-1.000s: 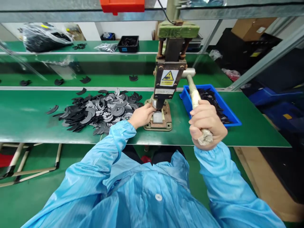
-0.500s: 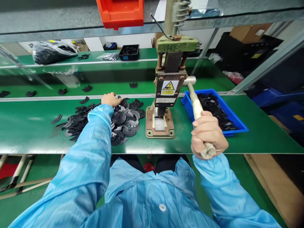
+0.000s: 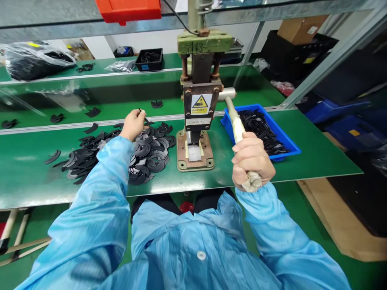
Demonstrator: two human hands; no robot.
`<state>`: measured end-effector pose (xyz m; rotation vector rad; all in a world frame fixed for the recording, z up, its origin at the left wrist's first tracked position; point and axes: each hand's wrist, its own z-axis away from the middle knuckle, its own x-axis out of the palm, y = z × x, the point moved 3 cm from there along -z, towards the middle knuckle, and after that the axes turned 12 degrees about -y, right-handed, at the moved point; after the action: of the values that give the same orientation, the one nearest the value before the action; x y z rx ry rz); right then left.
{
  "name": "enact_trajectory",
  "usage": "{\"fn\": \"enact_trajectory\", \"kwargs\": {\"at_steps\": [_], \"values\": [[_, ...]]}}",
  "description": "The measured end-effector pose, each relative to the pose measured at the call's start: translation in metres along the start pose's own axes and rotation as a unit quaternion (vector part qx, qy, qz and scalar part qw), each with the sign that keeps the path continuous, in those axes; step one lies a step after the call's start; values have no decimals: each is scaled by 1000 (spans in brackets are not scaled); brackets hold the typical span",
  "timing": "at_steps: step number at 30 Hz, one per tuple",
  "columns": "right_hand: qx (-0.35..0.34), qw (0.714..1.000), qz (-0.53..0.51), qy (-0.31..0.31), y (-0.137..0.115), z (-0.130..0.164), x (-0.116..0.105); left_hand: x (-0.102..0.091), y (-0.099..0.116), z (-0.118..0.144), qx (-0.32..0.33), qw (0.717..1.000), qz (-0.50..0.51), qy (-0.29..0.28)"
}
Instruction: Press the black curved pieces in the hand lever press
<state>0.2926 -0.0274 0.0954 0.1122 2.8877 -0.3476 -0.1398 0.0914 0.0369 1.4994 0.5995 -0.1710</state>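
My left hand [image 3: 132, 125] is closed in a pinch above the far side of a heap of black curved pieces [image 3: 153, 155]. A dark tip of one such piece shows at its fingertips, mostly hidden by the fingers. Wrapped around the taped lever [image 3: 236, 123] of a hand press [image 3: 198, 104] is my right hand [image 3: 253, 159]. The lever slants down towards me from the press's right side. Under the ram, a pale block [image 3: 194, 153] sits on the press base [image 3: 181, 161].
Right of the press stands a blue tray [image 3: 292, 152] of black parts. Several curved pieces [image 3: 92, 112] lie on the green strip behind the heap. At the back are a black bin [image 3: 149, 66] and a plastic bag [image 3: 36, 62]. An orange bin [image 3: 130, 11] hangs overhead.
My left hand has risen slightly from the heap, and a dark piece now shows at its fingertips. My right hand keeps its grip on the lever. The whole view has shifted.
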Motion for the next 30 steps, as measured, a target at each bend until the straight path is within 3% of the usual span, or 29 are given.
{"fn": "enact_trajectory", "kwargs": {"at_steps": [3,5,9,11,13,16,20,27,30], "values": [[-8,1000,-7,9,0,-1,3,33,15,49,-14,964,254,-82],[-15,1000,-7,14,0,-2,4,58,22,83,-36,930,335,-146],[-13,1000,-2,9,-1,-3,6,101,27,129,-80,905,347,-232],[-3,1000,0,6,-2,-3,6,117,26,136,-91,907,324,-254],[10,1000,0,7,-3,-2,6,127,24,134,-98,920,295,-239],[31,999,-3,11,-2,1,6,135,22,128,-84,948,233,-199],[57,998,-3,3,1,6,6,138,21,128,-52,965,158,-204],[30,999,-8,15,1,3,6,140,25,137,-20,949,162,-271],[46,999,0,10,1,4,7,134,23,130,-37,949,185,-254]]}}
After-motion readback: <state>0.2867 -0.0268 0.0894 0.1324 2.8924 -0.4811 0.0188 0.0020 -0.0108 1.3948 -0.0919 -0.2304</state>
